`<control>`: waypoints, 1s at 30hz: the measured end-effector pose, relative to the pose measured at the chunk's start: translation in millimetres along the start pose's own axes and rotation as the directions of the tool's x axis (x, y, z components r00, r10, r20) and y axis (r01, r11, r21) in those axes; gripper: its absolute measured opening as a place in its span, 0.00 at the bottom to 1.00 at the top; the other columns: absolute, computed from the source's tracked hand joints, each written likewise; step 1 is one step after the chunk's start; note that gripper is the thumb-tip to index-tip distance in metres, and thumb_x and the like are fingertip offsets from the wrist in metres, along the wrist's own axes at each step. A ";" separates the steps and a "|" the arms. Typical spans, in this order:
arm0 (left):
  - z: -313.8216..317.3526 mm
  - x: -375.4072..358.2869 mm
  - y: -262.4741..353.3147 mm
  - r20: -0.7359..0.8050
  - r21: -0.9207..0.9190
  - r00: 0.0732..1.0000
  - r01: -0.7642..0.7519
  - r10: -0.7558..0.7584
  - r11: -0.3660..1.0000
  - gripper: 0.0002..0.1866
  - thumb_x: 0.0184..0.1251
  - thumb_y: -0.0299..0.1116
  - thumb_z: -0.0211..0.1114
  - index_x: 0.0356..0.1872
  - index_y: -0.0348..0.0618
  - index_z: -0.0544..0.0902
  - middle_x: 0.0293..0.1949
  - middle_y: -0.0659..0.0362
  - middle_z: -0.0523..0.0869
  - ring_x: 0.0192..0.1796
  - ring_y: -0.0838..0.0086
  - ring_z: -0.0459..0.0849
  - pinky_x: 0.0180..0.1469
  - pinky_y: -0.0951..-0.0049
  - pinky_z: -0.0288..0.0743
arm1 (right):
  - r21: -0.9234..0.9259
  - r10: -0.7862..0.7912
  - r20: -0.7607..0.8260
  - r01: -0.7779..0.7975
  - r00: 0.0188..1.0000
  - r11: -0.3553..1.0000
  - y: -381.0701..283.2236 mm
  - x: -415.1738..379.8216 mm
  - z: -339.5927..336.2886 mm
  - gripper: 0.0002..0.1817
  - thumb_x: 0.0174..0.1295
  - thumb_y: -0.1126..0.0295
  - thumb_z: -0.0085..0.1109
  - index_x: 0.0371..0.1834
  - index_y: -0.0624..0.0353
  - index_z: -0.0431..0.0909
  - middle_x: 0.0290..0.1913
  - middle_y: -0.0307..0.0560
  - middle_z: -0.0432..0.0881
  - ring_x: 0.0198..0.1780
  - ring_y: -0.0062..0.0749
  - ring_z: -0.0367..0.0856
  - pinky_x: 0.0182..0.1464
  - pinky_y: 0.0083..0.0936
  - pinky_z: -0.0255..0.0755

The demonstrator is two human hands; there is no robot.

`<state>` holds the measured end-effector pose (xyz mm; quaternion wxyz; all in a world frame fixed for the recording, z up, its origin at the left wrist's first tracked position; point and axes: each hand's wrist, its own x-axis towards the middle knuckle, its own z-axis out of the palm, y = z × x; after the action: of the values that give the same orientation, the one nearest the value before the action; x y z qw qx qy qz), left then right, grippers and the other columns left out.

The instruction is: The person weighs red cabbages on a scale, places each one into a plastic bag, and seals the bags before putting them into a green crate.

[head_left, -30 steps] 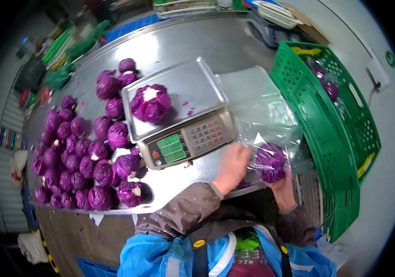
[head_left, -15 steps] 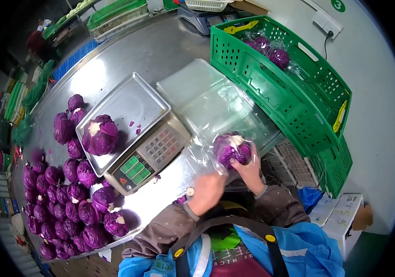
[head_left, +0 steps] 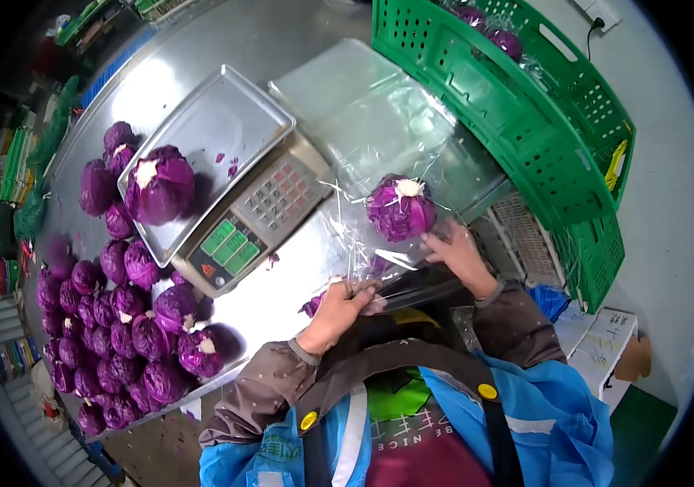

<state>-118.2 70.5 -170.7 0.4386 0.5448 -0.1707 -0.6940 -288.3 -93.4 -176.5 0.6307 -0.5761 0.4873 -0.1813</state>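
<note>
Right of the scale (head_left: 219,274), the cabbage (head_left: 400,213) seems midway through bagging, left hand (head_left: 335,315) pinching the bag's (head_left: 402,258) near edge, right hand (head_left: 462,253) at its side, grip unclear, so the next move likely calls for gathering the slack

The table (head_left: 197,49) is smooth metal, shining to white glare. The pan (head_left: 254,118) is bare metal with a softer gloss. The bag (head_left: 349,256) is thin, clear, crinkled plastic with sharp highlights; the sheets (head_left: 327,93) are flatter, glossy plastic. The cabbage (head_left: 396,217) looks ridged. The crate (head_left: 485,93) is smooth plastic, the sleeve (head_left: 254,385) matt cloth.
</note>
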 end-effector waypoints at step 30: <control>-68.7 -7.4 -9.3 -0.223 0.773 0.785 -0.219 0.578 0.595 0.21 0.49 0.17 0.62 0.47 0.39 0.72 0.43 0.50 0.76 0.38 0.66 0.80 0.40 0.74 0.75 | -0.964 0.050 0.226 0.216 0.973 0.156 37.7 -132.8 -133.4 0.33 0.42 0.76 0.58 0.58 0.56 0.64 0.48 0.54 0.73 0.47 0.49 0.75 0.43 0.34 0.71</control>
<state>-59.8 98.1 -196.8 0.3682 0.7610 -0.4390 -0.3043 -471.7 -51.6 -138.1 0.1421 -0.8876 0.3880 0.2034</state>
